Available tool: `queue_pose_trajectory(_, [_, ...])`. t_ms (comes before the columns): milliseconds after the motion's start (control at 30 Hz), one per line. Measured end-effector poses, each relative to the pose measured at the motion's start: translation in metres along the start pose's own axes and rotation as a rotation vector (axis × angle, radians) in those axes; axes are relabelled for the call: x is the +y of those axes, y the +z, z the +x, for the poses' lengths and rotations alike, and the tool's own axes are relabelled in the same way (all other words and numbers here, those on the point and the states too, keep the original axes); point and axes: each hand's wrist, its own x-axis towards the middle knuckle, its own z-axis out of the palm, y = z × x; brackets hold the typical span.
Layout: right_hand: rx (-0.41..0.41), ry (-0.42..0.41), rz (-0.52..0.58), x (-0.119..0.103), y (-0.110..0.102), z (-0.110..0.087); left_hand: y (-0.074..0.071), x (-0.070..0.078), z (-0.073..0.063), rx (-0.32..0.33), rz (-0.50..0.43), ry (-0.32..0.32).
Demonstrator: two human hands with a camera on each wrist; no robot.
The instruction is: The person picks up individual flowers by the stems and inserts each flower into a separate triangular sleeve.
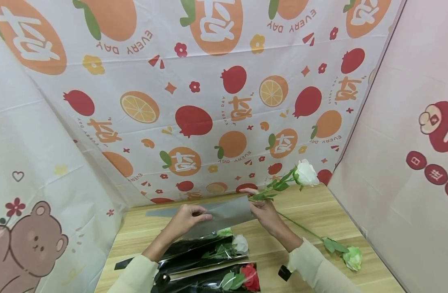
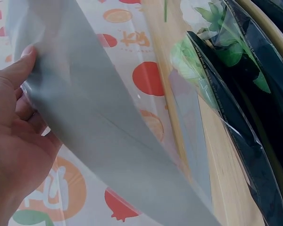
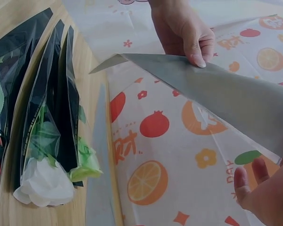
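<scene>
A grey tapered flower sleeve is held up between both hands. My left hand pinches its edge, thumb on the near face and fingers behind. At the wide end, my right hand grips the sleeve, its thumb in front and a finger reaching behind; in the right wrist view the fingers are loosely bent beside that end. From beside the right hand a white rose slants up to the right, its leafy stem meeting the sleeve's mouth. The stem's lower end is hidden.
Black clear-fronted sleeves lie in front, holding a red rose, a white rose and a green rose. A loose green rose lies at right. Another grey sleeve lies on the wooden table. Printed cloth hangs behind.
</scene>
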Motion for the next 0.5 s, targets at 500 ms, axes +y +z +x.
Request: queue_pose_trajectory(500, [-0.026, 0.09, -0.046, 0.0017, 0.0011, 0.0027, 0.0, -0.0017, -0.0028, 0.006, -0.007, 0.019])
